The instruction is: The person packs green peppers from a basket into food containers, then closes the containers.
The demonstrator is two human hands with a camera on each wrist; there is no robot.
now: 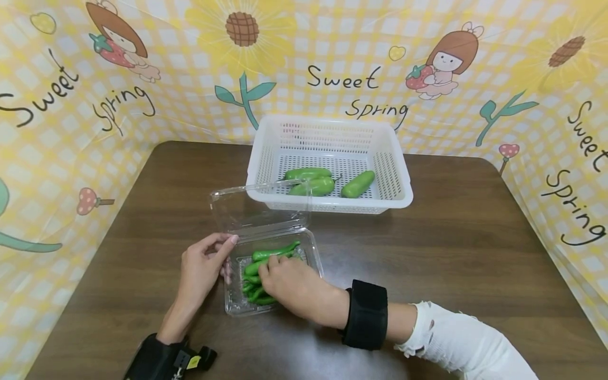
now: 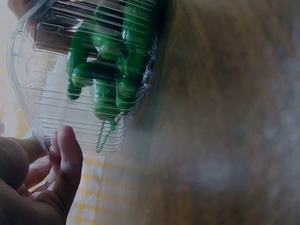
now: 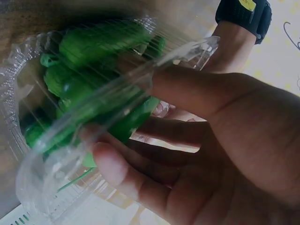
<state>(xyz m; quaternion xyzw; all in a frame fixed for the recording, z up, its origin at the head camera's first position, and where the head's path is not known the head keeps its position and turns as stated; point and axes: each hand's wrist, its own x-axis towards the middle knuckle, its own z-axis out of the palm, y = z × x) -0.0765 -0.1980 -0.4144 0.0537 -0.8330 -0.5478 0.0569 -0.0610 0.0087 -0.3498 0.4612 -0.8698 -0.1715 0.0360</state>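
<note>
Green peppers (image 1: 266,266) lie in a clear plastic box (image 1: 311,245), lid up, at lower centre of the bench (image 1: 475,248). Right hand (image 1: 290,285) curls around one pepper; left hand (image 1: 201,266) pinches the box's left rim. Behind, a white basket (image 1: 401,179) holds three more.

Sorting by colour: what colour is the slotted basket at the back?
White; the basket shows best in the head view.

Black wrist straps on both arms, yellow tag on left strap, white frayed right sleeve
</note>
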